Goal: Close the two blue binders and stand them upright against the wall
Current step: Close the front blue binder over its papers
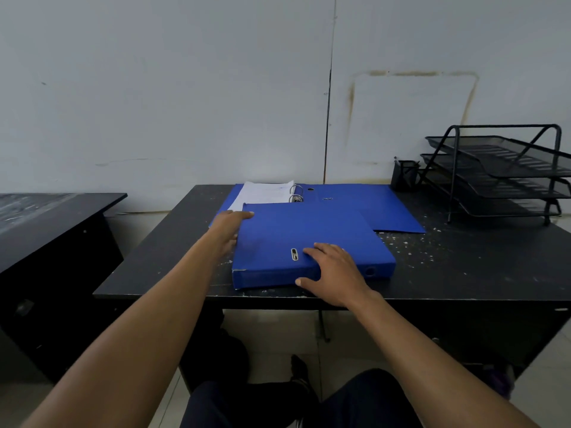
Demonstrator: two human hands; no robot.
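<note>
A closed blue binder point(306, 239) lies flat near the front edge of the black desk point(463, 267), spine toward me. My right hand point(333, 273) rests on its spine edge, fingers on the cover and thumb against the spine. My left hand point(228, 230) grips the binder's left edge. Behind it a second blue binder point(364, 202) lies open flat, its metal rings point(296, 193) up and white papers point(262, 194) on its left half. The pale wall point(185, 103) rises just behind the desk.
A black mesh letter tray point(506, 171) with three tiers stands at the desk's back right, a small black pen holder point(404, 176) beside it. A second dark desk point(46, 223) stands to the left. My legs are under the desk.
</note>
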